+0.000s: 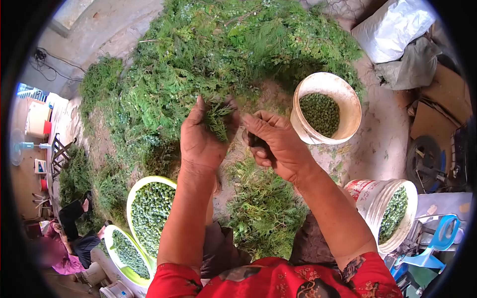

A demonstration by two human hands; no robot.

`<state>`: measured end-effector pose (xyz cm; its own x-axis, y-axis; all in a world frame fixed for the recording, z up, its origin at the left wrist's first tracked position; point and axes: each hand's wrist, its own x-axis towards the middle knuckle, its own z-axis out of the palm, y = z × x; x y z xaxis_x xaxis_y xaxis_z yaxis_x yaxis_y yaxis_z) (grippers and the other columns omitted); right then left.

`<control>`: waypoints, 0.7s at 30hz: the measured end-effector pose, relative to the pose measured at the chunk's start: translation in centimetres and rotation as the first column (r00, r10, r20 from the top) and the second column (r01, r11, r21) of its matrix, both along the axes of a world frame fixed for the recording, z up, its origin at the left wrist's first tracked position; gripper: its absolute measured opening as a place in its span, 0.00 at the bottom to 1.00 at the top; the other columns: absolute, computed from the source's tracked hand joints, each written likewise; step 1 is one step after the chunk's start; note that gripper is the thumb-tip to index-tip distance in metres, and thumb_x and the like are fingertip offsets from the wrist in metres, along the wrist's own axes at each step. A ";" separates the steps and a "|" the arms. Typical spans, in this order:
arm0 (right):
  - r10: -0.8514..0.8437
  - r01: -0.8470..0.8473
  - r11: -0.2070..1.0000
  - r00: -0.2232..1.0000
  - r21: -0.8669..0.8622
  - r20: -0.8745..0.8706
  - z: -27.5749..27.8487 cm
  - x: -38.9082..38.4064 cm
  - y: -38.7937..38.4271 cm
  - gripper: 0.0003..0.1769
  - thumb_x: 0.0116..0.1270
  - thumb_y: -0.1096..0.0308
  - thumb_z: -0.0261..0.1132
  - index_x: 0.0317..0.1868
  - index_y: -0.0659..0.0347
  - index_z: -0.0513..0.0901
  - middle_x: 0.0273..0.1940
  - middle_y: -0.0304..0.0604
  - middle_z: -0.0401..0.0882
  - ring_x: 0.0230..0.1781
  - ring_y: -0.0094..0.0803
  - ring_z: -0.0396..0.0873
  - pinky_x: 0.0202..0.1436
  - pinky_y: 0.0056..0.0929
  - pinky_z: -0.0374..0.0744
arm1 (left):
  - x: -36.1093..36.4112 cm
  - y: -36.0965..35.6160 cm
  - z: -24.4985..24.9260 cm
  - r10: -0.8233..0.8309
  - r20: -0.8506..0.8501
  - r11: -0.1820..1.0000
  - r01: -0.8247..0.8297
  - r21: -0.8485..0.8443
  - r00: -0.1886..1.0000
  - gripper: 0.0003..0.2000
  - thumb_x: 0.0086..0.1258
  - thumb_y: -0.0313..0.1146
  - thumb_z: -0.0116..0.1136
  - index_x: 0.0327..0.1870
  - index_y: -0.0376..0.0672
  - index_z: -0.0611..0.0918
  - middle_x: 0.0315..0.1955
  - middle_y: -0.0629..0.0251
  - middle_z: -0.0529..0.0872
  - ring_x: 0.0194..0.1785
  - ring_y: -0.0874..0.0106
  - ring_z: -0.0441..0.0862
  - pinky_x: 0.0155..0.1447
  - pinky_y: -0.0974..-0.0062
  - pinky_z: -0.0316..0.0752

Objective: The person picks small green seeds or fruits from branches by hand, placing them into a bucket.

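My left hand (202,141) is palm up with its fingers curled around a green conifer sprig (217,119). Close on its right, my right hand (278,144) is closed, thumb pressed against the bent forefinger; whatever it may hold is hidden. Beyond both hands spreads a large heap of cut conifer branches (228,44), with small pale bluish cones among them. Past my right hand, a white bucket (350,111) holds small round green cones (320,114). Loose sprigs (263,208) form a smaller pile between my knees.
Two lime-green-rimmed basins (130,201) filled with green cones stand at my left. At my right are another white bucket (370,193) with cones and a blue plastic item (437,243). A white sack (395,30) lies far right. Another person (67,248) sits at far left.
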<state>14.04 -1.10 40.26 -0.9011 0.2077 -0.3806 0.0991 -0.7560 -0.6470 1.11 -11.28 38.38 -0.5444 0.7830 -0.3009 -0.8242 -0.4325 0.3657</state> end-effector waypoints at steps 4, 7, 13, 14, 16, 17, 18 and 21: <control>-0.156 0.161 0.905 0.987 0.394 -0.043 -0.8 -0.3 -0.2 0.09 0.64 0.65 0.63 0.32 0.62 0.75 0.25 0.33 0.73 0.23 0.15 0.69 0.20 0.17 0.69 | 1.2 0.4 0.4 0.065 -0.051 0.992 -0.070 -0.106 0.997 0.20 0.74 0.43 0.39 0.51 0.33 0.71 0.47 0.47 0.78 0.50 0.56 0.76 0.53 0.59 0.73; -0.212 0.256 0.776 0.967 0.577 -0.144 -0.7 -0.7 -0.6 0.10 0.64 0.66 0.63 0.35 0.65 0.76 0.28 0.33 0.75 0.28 0.14 0.70 0.29 0.16 0.71 | 1.5 0.3 1.0 0.003 -0.169 0.998 -0.014 -0.068 0.986 0.20 0.73 0.44 0.41 0.54 0.36 0.72 0.49 0.52 0.79 0.53 0.57 0.76 0.59 0.59 0.68; -0.096 0.186 0.816 0.977 0.548 -0.189 -0.3 -0.9 -0.6 0.11 0.64 0.67 0.63 0.41 0.67 0.77 0.34 0.36 0.79 0.34 0.20 0.74 0.37 0.22 0.75 | 2.1 0.2 1.7 -0.257 -0.835 0.935 -0.093 -0.343 0.487 0.23 0.75 0.44 0.37 0.56 0.31 0.72 0.51 0.55 0.77 0.55 0.64 0.74 0.61 0.66 0.67; -0.015 0.140 0.796 0.977 0.589 -0.211 -0.5 -0.9 -0.8 0.12 0.64 0.67 0.63 0.43 0.68 0.77 0.35 0.38 0.80 0.35 0.22 0.75 0.38 0.25 0.75 | 2.5 0.3 1.8 -0.171 -0.686 0.973 0.011 -0.231 0.707 0.23 0.75 0.43 0.36 0.56 0.31 0.72 0.51 0.55 0.77 0.55 0.64 0.74 0.61 0.67 0.67; -0.008 0.165 0.748 0.971 0.643 -0.239 -1.4 -1.1 -1.0 0.13 0.65 0.66 0.63 0.46 0.66 0.77 0.32 0.34 0.77 0.33 0.16 0.70 0.34 0.19 0.71 | 2.5 0.3 1.8 -0.126 -0.397 0.991 0.100 -0.084 0.909 0.22 0.76 0.42 0.35 0.56 0.31 0.72 0.51 0.56 0.77 0.55 0.64 0.73 0.62 0.67 0.66; 0.004 0.188 0.696 0.964 0.693 -0.265 -1.7 -1.2 -1.1 0.15 0.65 0.65 0.63 0.48 0.64 0.77 0.30 0.30 0.74 0.31 0.11 0.65 0.29 0.13 0.67 | 2.6 0.3 1.8 -0.126 -0.396 0.991 0.100 -0.086 0.909 0.22 0.76 0.42 0.35 0.56 0.31 0.72 0.51 0.56 0.77 0.55 0.64 0.73 0.62 0.67 0.66; 0.004 0.187 0.697 0.965 0.693 -0.264 -1.8 -1.2 -1.1 0.15 0.65 0.65 0.63 0.48 0.64 0.77 0.30 0.30 0.74 0.31 0.11 0.65 0.29 0.13 0.67 | 2.8 0.5 1.9 -0.106 -0.386 0.994 0.085 -0.071 0.916 0.22 0.76 0.42 0.35 0.56 0.30 0.71 0.49 0.54 0.78 0.54 0.64 0.74 0.61 0.68 0.67; -0.012 0.154 0.626 0.982 0.764 -0.188 -1.6 -1.0 -0.8 0.13 0.66 0.64 0.61 0.47 0.64 0.78 0.29 0.30 0.73 0.27 0.12 0.64 0.26 0.13 0.66 | 2.4 -0.1 1.2 -0.228 -0.693 0.922 -0.077 -0.380 0.684 0.24 0.75 0.45 0.36 0.55 0.30 0.72 0.45 0.54 0.80 0.49 0.65 0.77 0.57 0.69 0.70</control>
